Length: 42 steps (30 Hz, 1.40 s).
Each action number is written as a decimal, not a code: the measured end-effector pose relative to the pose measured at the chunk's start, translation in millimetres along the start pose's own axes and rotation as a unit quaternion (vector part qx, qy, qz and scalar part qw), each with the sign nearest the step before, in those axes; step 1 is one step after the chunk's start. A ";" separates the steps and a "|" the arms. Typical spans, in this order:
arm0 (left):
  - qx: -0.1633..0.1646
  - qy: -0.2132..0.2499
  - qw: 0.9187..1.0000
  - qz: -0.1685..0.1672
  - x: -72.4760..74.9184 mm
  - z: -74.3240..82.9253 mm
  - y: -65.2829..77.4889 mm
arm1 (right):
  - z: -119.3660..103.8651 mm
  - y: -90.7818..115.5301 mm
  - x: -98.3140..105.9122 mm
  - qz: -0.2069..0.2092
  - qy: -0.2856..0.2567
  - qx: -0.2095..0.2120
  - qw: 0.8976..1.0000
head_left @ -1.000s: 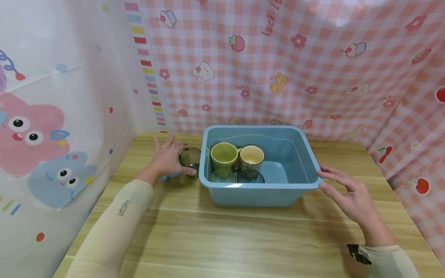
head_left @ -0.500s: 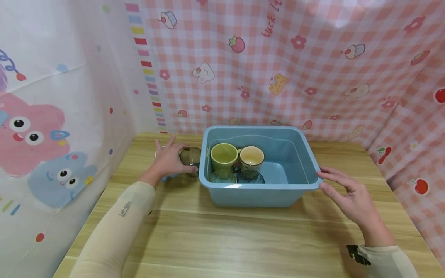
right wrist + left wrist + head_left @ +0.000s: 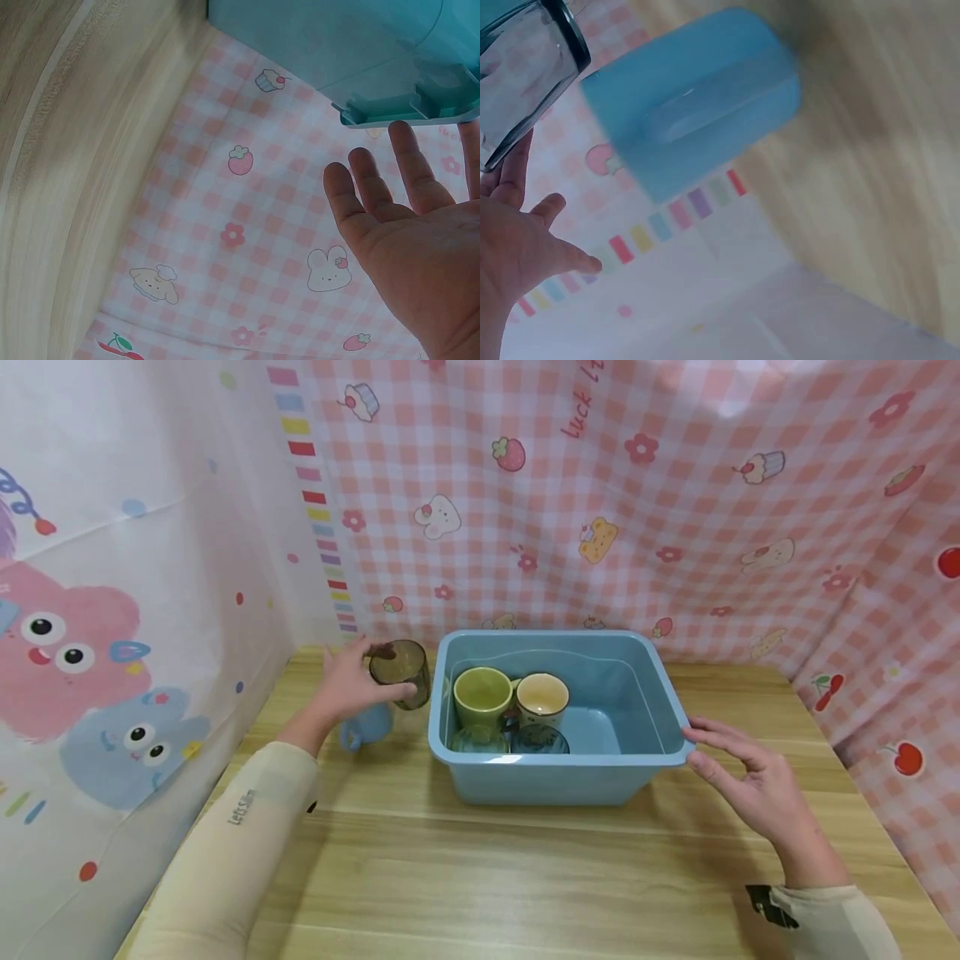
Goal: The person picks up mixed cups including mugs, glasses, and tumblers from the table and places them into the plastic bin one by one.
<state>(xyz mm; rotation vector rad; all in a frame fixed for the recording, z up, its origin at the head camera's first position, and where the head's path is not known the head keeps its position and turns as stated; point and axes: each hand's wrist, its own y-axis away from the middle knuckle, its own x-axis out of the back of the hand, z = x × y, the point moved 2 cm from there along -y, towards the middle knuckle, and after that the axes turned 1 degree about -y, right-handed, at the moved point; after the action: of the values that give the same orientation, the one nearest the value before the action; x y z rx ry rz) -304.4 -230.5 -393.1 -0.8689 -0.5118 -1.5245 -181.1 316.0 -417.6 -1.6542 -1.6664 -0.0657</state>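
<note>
My left hand [image 3: 345,683] grips a brown-tinted drinking glass [image 3: 408,670] between thumb and fingers, just left of the blue plastic tub [image 3: 555,783]. In the left wrist view the clear-walled glass [image 3: 525,82] shows at the upper left, partly cut off. Below that hand a light blue mug [image 3: 372,724] stands on the table, its handle toward me; the left wrist view shows the mug [image 3: 697,105] too. My right hand [image 3: 757,787] touches the tub's right front corner with thumb and fingertips, fingers fairly straight.
Inside the tub, on its left side, are a green mug [image 3: 483,693], a cream mug [image 3: 543,696] and two dark glass cups, one of them a glass cup [image 3: 542,741] near the front wall. A patterned cloth [image 3: 555,527] hangs behind the wooden table [image 3: 465,877].
The left hand has lifted the brown glass up and slightly left, away from the tub's side, uncovering more of the blue mug. The right hand stays at the tub's corner.
</note>
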 end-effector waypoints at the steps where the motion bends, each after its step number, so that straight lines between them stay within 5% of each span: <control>1: -0.001 0.013 1.000 0.002 3.9 2.0 -0.5 | -0.2 -0.2 0.1 0.001 0.000 0.000 1.000; 9: -0.014 0.074 0.997 0.020 36.6 22.7 -8.6 | -2.3 -1.0 0.4 0.000 0.006 -0.005 1.000; 25: -0.052 0.057 0.997 -0.004 83.1 82.2 -26.0 | -0.9 0.1 -0.6 0.004 -0.007 0.006 1.000; 33: -0.081 0.053 0.994 -0.042 76.7 117.0 -41.0 | -0.9 -0.2 -1.2 0.006 -0.017 0.007 1.000; 42: -0.132 0.051 0.983 -0.119 38.6 159.7 -60.5 | 1.8 1.5 -2.3 0.010 -0.023 0.006 1.000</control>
<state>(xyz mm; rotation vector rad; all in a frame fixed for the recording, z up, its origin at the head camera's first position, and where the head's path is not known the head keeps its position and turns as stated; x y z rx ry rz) -326.0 -125.6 -254.7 -0.9508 -0.3508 -1.8760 -180.9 315.3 -420.7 -1.6745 -1.6813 -0.0087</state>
